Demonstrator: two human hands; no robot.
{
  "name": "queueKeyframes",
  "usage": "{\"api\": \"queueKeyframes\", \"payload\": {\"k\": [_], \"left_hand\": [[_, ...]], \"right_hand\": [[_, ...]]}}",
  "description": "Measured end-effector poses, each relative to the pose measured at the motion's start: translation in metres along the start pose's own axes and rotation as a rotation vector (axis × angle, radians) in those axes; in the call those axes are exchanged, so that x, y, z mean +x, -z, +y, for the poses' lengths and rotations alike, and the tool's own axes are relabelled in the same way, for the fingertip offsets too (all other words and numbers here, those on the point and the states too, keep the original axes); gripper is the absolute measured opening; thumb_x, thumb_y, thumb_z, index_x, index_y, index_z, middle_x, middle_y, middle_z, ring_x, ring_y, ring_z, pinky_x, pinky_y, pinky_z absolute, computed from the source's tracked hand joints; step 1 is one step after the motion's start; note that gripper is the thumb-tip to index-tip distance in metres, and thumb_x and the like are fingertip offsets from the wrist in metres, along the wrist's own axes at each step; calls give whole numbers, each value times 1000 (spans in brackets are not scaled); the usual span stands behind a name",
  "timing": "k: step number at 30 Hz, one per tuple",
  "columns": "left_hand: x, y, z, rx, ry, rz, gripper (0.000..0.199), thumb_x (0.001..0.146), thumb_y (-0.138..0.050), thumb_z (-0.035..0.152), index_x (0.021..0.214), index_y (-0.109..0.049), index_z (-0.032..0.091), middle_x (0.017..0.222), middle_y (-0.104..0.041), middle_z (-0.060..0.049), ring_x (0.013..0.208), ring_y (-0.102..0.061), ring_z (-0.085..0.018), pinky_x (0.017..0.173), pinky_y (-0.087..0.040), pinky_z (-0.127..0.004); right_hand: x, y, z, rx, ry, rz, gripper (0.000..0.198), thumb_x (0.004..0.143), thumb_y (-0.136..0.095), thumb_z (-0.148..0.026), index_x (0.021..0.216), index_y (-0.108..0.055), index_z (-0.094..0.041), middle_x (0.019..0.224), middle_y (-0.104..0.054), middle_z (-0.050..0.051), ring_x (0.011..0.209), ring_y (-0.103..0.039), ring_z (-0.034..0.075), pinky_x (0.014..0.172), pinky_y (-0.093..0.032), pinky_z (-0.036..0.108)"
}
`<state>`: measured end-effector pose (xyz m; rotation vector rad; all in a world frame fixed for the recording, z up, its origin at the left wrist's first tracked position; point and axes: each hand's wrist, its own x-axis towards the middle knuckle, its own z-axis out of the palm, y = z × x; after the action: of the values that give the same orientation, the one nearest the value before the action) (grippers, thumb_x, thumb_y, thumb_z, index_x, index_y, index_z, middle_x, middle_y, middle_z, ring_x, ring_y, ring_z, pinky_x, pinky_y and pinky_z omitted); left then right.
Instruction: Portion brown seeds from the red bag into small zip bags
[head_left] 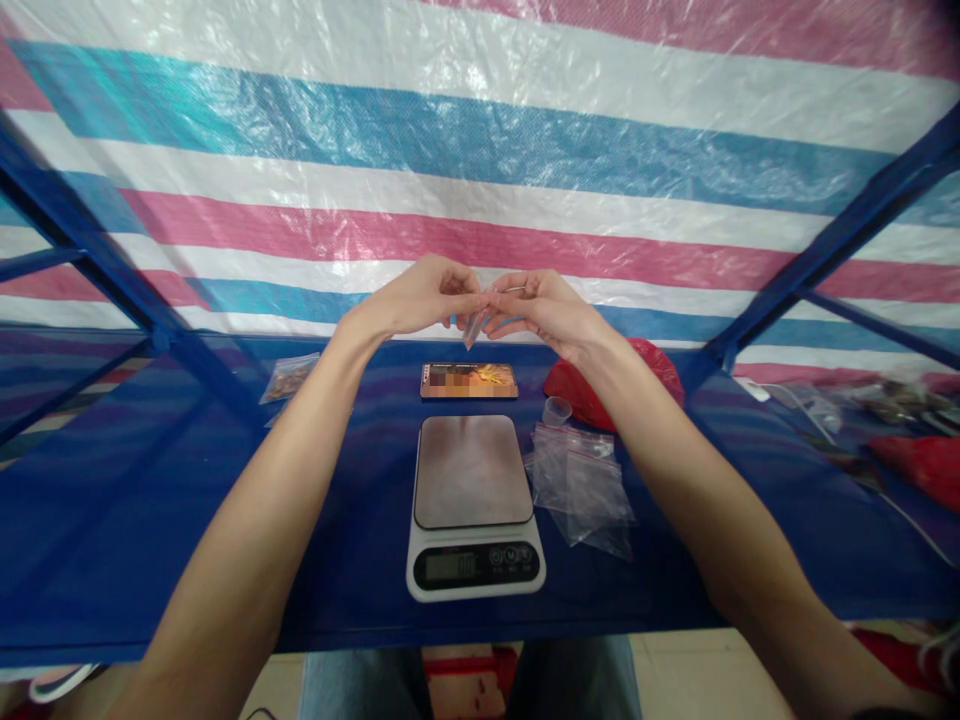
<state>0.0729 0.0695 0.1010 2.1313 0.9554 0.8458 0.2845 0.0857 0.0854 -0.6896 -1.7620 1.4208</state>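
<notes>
My left hand (pixel 439 295) and my right hand (pixel 546 308) meet above the far part of the blue table. Between their fingertips is a small clear plastic bag (pixel 472 328), its lower corner hanging down; fingers hide most of it and what is inside cannot be made out. Both hands are closed in a pinch. Below them lies a phone (pixel 469 381) with a lit screen. Nearer to me stands a white kitchen scale (pixel 474 472) with a bare metal plate and a display that appears to read 0.0.
Several clear zip bags (pixel 581 490) lie right of the scale, beside a small clear cup (pixel 557 411) and a red bag (pixel 645 365). A filled zip bag (pixel 291 378) lies at left. Blue metal frame bars (pixel 825 240) and a striped plastic sheet (pixel 480 120) enclose the table.
</notes>
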Motion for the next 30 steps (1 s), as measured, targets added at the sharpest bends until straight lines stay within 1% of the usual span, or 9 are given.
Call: {"api": "queueKeyframes", "payload": {"k": [3,6,11,15,19,23,25,27,30], "left_hand": [[-1,-1,2,-1,-2,-28,22,91,-71,35,82,-73,15,74,-73,-4,70,-70,-14,66,-51,-24],[-1,-4,3,13,13,-30,22,89,-73,34,81,-74,15,75,-74,-5,70,-70,-14,66,-51,-25],[0,-9,5,59,17,-73,27,91,-71,39,89,-80,13,78,-77,-7,70,-70,-15,64,-51,-25],[0,-8,6,73,20,-84,25,92,-68,35,92,-81,13,79,-78,-7,71,-72,-15,65,-52,-24],[-1,-6,4,53,18,-125,24,92,-64,31,95,-80,14,82,-79,-7,72,-72,-15,65,-53,-23],[0,-8,1,76,54,-123,25,92,-60,29,90,-80,13,77,-78,-7,69,-72,-15,64,-53,-24],[0,-9,1,106,62,-125,26,93,-58,28,89,-79,13,78,-78,-7,68,-72,-15,62,-52,-23],[0,-10,2,146,76,-136,27,92,-55,26,88,-78,13,79,-78,-6,67,-72,-14,59,-49,-21],[-1,-11,4,231,125,-117,25,87,-54,20,77,-75,13,66,-73,-4,58,-67,-12,53,-43,-20]], "right_hand": [[4,2,6,-39,2,29,43,71,-95,-49,79,-70,-14,73,-79,9,63,-75,18,59,-62,25],[5,2,7,-82,3,48,49,68,-95,-55,75,-69,-14,67,-75,7,61,-72,16,56,-60,24],[3,-3,4,-109,4,71,51,70,-92,-60,73,-69,-14,64,-72,6,58,-69,14,53,-57,22],[3,-2,6,-100,11,54,51,71,-90,-61,73,-69,-15,67,-72,5,58,-68,13,52,-56,22],[3,0,9,-106,11,37,50,71,-91,-59,75,-70,-14,65,-69,3,58,-66,12,53,-56,22],[2,2,10,-169,8,7,47,78,-87,-57,76,-69,-14,68,-70,4,59,-67,13,53,-55,23],[2,2,11,-218,9,-14,44,81,-85,-55,77,-68,-14,70,-71,5,60,-67,13,52,-55,23],[2,2,11,-256,12,-35,40,85,-82,-51,80,-66,-15,73,-72,6,62,-69,14,52,-56,23],[2,0,13,-313,18,-40,24,92,-75,-38,88,-63,-17,78,-73,5,65,-69,14,52,-57,21]]}}
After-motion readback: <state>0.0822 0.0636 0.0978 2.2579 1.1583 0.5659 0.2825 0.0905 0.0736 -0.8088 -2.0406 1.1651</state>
